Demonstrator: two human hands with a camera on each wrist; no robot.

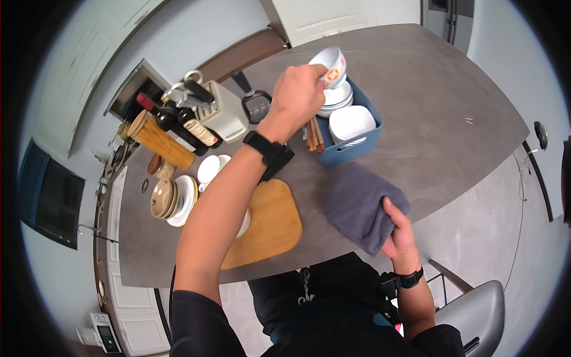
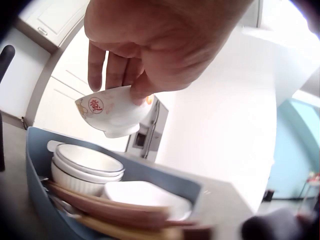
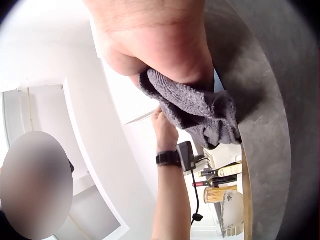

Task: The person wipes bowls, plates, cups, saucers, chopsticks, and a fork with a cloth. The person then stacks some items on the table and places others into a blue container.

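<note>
My left hand [image 1: 297, 92] pinches the rim of a small white bowl [image 1: 333, 66] with an orange and pink pattern. In the left wrist view this bowl [image 2: 117, 111] hangs above the blue bin [image 2: 37, 155], clear of the stacked white bowls [image 2: 87, 167] inside. White square dishes [image 1: 352, 124] and wooden-handled utensils [image 1: 314, 134] also lie in the bin [image 1: 351, 156]. My right hand [image 1: 401, 235] grips a grey cloth [image 1: 366, 205] near the table's front edge, thumb on top. In the right wrist view the cloth [image 3: 195, 107] droops from the hand [image 3: 160, 50].
A wooden board [image 1: 273, 220] lies in front of me. At the left are stacked tan bowls [image 1: 162, 198], white plates [image 1: 189, 199], a wooden canister [image 1: 160, 140], two bottles, a knife block [image 1: 229, 113] and a black utensil [image 1: 257, 106]. A grey chair [image 1: 482, 309] stands at the lower right.
</note>
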